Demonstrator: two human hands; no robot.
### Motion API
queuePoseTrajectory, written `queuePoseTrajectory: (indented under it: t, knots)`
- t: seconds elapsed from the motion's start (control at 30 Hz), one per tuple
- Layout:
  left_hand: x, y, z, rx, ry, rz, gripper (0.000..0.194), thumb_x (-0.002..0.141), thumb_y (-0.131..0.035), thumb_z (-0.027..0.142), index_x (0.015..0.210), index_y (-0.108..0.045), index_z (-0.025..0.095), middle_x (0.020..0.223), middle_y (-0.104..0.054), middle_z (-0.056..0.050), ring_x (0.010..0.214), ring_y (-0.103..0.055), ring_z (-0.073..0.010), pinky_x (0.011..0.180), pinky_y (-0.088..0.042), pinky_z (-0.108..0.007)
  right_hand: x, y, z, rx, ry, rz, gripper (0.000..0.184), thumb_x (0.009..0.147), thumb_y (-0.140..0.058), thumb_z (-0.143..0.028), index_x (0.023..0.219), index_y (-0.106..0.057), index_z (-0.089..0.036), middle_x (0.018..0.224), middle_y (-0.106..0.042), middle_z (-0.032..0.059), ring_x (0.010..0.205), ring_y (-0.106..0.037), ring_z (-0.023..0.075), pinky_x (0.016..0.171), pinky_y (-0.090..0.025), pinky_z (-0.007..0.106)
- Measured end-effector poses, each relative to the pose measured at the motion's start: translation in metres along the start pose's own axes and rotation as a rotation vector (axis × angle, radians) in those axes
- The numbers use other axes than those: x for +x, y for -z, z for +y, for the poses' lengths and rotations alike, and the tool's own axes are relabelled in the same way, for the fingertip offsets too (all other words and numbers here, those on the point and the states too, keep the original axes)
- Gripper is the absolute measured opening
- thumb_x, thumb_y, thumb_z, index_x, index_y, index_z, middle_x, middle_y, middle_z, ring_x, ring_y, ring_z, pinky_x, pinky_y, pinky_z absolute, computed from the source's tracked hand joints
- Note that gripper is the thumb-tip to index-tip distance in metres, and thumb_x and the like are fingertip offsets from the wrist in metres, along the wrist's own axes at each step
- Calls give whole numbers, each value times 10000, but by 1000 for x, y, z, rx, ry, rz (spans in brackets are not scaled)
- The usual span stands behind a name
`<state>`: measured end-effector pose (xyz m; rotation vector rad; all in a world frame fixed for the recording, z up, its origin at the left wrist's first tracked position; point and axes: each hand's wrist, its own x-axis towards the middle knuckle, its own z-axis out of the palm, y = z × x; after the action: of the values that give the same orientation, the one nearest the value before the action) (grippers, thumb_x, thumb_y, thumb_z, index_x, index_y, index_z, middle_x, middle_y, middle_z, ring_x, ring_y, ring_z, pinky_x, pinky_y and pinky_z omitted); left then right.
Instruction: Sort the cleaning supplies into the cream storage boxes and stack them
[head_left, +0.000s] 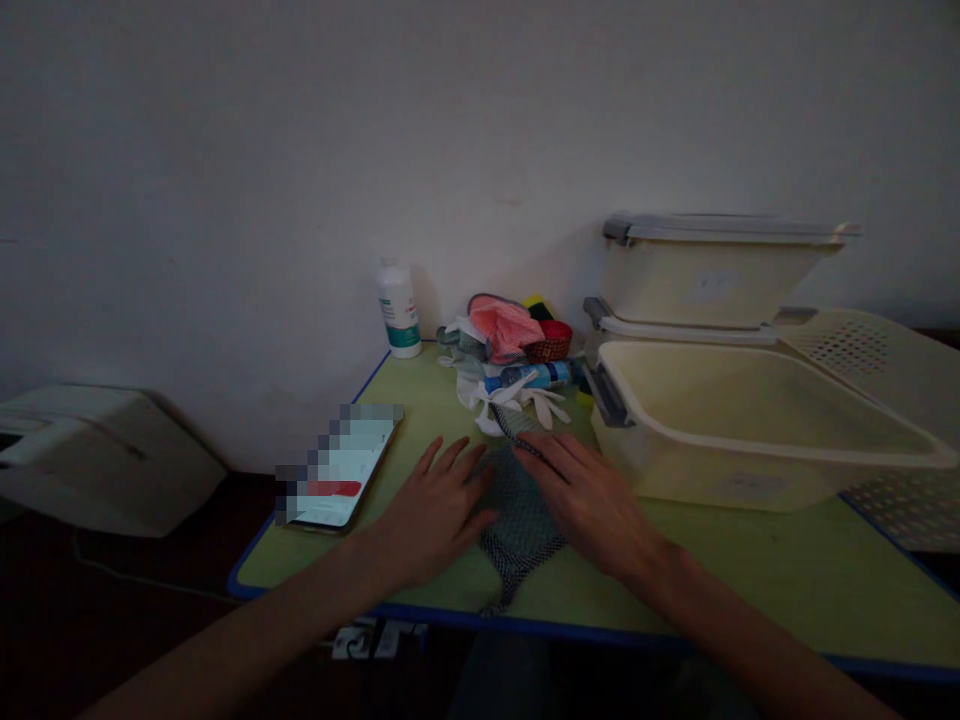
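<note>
A grey-green mesh cloth with black-and-white checked edging lies on the table between my hands. One of its corners points toward me at the front edge, and another strip of edging runs up toward the white gloves. At the cloth's left side, my left hand is open, palm down, fingers spread. My right hand rests over the cloth's right side, its fingers stretched out across the checked edging; the fingertips are partly hard to make out in the dim light.
Behind the cloth are a blue-labelled bottle, a pink cloth and a red basket. A white bottle stands at the back-left corner. A phone lies left. An open cream bin and a lidded bin occupy the right.
</note>
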<state>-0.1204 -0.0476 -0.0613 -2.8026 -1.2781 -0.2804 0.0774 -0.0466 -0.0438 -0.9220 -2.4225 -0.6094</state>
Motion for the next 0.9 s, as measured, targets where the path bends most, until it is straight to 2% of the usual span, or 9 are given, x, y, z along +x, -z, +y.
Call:
queuePoseTrajectory:
  t: [0.1,0.23,0.4,0.53,0.73,0.9]
  knots:
    - [-20,-10,-7,-52,-41,36,374,897,-418,309,1232,-489,158,1339,-449,-132,1277,-368,-269,1066,-300,-475,-13,-7,-6,68,60,-11,329,852,-361,-44,1087,-590,-53,1101,-614,154,895,-559,224,734,-527,356]
    - [-33,-19,-5,-160,-26,79,364,876,-411,197,1232,-482,177,1271,-486,-125,1225,-420,-242,1030,-375,-447,-21,-17,-14,166,158,-49,304,864,-368,-66,1033,-618,-96,1041,-643,126,851,-573,202,708,-522,333]
    - [-33,-22,-4,-196,-21,131,376,823,-424,122,1191,-500,143,1226,-537,-118,1211,-426,-246,1028,-386,-457,-18,-21,-19,258,185,-97,305,874,-380,-58,1103,-577,-93,984,-658,109,857,-576,183,712,-518,292]
    - [-35,-24,-4,-148,-1,148,375,828,-413,120,1195,-489,131,1222,-549,-126,1160,-479,-250,981,-430,-460,-17,-24,-19,338,160,-71,267,906,-361,-87,923,-626,-108,950,-670,83,817,-575,163,699,-515,261]
    - [-37,-24,-4,-178,48,117,365,810,-434,112,1162,-512,169,1206,-506,-122,1120,-492,-251,966,-443,-450,-20,-24,-19,387,158,-61,295,931,-350,-134,878,-641,-115,938,-677,67,793,-573,157,648,-512,260]
    - [-40,-25,-5,-125,60,136,346,812,-444,127,1151,-508,155,1273,-415,-152,1200,-410,-291,974,-429,-476,-21,-22,-18,382,168,-104,272,919,-369,-115,843,-630,-136,995,-673,48,810,-579,155,668,-512,261]
